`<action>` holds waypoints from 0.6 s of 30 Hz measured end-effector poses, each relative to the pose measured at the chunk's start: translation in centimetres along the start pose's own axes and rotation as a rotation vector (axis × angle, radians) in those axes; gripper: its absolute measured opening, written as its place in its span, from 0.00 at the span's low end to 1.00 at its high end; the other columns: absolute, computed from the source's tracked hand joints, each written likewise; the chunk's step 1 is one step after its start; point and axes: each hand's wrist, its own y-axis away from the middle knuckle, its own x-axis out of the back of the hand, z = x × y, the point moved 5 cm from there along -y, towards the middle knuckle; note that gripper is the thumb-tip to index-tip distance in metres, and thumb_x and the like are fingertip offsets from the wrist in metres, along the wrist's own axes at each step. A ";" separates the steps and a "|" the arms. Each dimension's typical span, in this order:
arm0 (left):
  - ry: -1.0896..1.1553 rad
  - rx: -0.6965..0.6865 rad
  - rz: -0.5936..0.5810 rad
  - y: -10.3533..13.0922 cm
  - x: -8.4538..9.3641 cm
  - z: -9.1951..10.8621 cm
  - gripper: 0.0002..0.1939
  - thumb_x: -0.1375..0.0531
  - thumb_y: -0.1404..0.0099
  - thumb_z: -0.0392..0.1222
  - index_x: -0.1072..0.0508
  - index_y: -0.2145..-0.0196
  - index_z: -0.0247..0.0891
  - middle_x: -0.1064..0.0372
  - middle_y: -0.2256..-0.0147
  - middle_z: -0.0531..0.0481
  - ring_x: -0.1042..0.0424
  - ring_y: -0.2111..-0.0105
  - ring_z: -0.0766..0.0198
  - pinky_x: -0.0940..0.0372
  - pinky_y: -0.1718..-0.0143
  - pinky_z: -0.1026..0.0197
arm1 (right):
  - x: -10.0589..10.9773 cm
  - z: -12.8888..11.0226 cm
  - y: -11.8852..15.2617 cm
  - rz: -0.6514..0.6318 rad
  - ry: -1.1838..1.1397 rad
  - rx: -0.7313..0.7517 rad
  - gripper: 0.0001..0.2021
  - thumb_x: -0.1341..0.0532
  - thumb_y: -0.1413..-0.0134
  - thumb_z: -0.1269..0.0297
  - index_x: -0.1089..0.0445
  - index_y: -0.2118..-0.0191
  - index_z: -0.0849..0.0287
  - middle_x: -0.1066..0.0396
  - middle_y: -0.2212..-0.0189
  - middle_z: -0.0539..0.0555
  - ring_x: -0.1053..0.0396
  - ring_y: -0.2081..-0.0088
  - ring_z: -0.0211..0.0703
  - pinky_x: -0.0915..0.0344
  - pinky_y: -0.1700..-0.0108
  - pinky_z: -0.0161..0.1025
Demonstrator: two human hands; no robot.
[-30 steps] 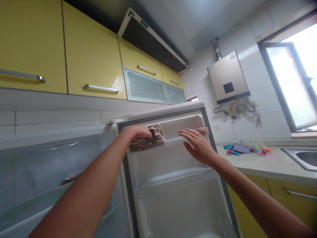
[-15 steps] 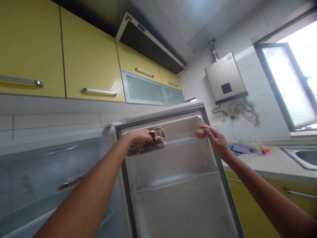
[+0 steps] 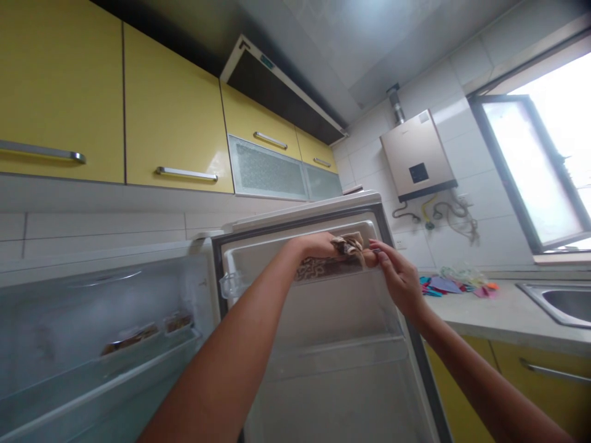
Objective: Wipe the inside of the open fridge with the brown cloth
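My left hand [image 3: 318,245] is closed on a bunched brown patterned cloth [image 3: 348,244], which it presses into the top clear shelf of the open fridge door [image 3: 332,314]. Part of the cloth hangs down behind the shelf's clear front and shows through it. At the right end of that door shelf [image 3: 327,278], my right hand [image 3: 398,271] pinches the rim, thumb outside and fingers over the edge. A rounded brown egg-like shape [image 3: 370,258] shows by those fingertips; whether the hand holds it I cannot tell. Cloth and right fingertips nearly meet.
Left of the door is the fridge interior [image 3: 55,332], with clear food packs [image 3: 132,338] on a shelf. Yellow cabinets [image 3: 180,111] hang above. On the right are a counter [image 3: 480,314] with colourful items [image 3: 443,285], a sink [image 3: 567,304], and a water heater [image 3: 418,154].
My left hand has slid right along the door shelf with the cloth, closer to my right hand. The right hand stays at the shelf's end. The view has shifted slightly.
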 end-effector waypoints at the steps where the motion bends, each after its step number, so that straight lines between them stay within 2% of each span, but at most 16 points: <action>1: 0.014 -0.016 -0.001 -0.3 -0.1 0.3 0.12 0.37 0.47 0.45 0.21 0.64 0.40 0.24 0.63 0.54 0.29 0.61 0.60 0.37 0.63 0.64 | 0.0 -0.1 0.0 0.005 0.004 0.002 0.17 0.46 0.34 0.52 0.26 0.48 0.52 0.24 0.47 0.57 0.28 0.44 0.51 0.34 0.41 0.51; 5: 0.091 -0.053 -0.014 -1.4 -0.3 0.8 0.12 0.37 0.48 0.42 0.22 0.64 0.40 0.24 0.62 0.55 0.29 0.62 0.62 0.36 0.62 0.65 | -0.3 -1.0 0.2 0.024 0.024 0.007 0.16 0.44 0.35 0.53 0.27 0.49 0.52 0.24 0.49 0.56 0.29 0.46 0.52 0.34 0.42 0.52; 10: 0.181 -0.044 -0.065 -1.9 -0.5 0.6 0.17 0.38 0.50 0.40 0.24 0.60 0.39 0.24 0.63 0.54 0.27 0.65 0.63 0.32 0.63 0.65 | -0.8 -2.1 0.5 0.034 0.076 0.050 0.15 0.44 0.35 0.53 0.30 0.48 0.52 0.27 0.50 0.57 0.31 0.46 0.52 0.35 0.43 0.51; 15: 0.150 0.015 -0.073 -1.1 -0.2 0.2 0.24 0.39 0.51 0.42 0.25 0.54 0.40 0.24 0.61 0.52 0.27 0.65 0.61 0.31 0.64 0.63 | -0.6 -2.2 0.3 -0.025 0.125 0.064 0.14 0.44 0.35 0.53 0.32 0.49 0.51 0.29 0.50 0.56 0.31 0.48 0.51 0.35 0.44 0.50; 18: 0.106 0.067 -0.057 -0.1 0.1 -0.7 0.24 0.39 0.51 0.44 0.25 0.55 0.38 0.23 0.61 0.50 0.26 0.65 0.59 0.31 0.65 0.62 | -0.2 -1.8 -0.1 -0.072 0.145 0.055 0.15 0.43 0.36 0.51 0.32 0.49 0.51 0.28 0.51 0.56 0.30 0.48 0.51 0.34 0.45 0.50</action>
